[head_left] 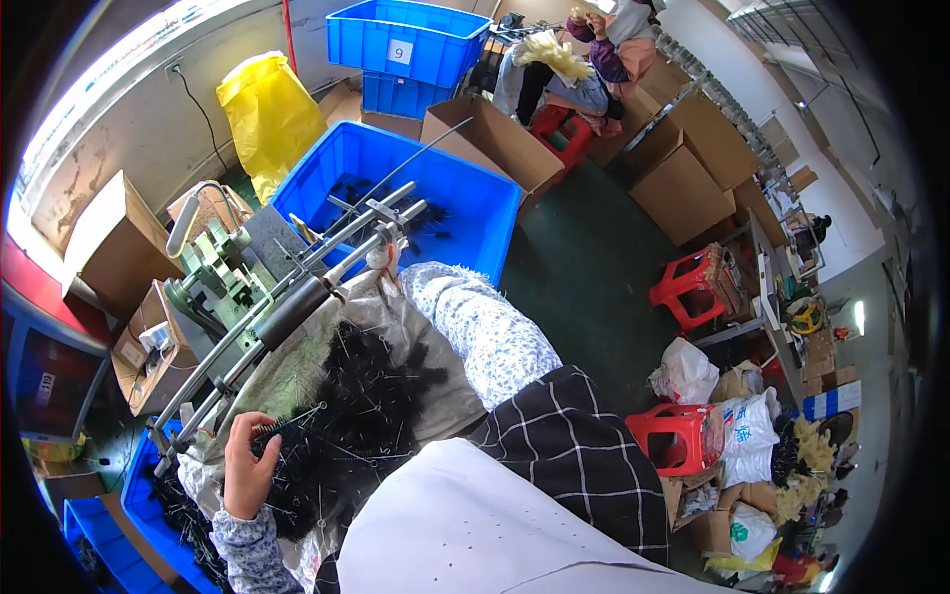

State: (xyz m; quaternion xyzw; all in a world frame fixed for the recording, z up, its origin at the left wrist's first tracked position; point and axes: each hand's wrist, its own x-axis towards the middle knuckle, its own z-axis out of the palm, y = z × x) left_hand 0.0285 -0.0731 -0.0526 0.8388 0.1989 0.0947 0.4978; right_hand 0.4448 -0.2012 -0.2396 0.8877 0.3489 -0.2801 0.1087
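At the lower left, my left hand (247, 470) has its thumb and fingers curved round a small black wire brush (280, 427). Beneath it, a heap of black wire brushes (356, 406) with thin looped wire stems lies on a pale cloth sheet (450, 394) over my lap. My right arm reaches forward to the far end of a bench machine with long metal rods (287, 319). There my right hand (381, 257), with white wrapping on a finger, is closed by the rod end; what it grips is too small to make out.
Beyond the rods stands a blue tub (473, 238) with several black brushes inside. Another blue bin (148, 500) of brushes sits at the lower left. Cardboard boxes (495, 148), a yellow bag (269, 119) and red stools (688, 287) stand around. A person (594, 74) sits at the back.
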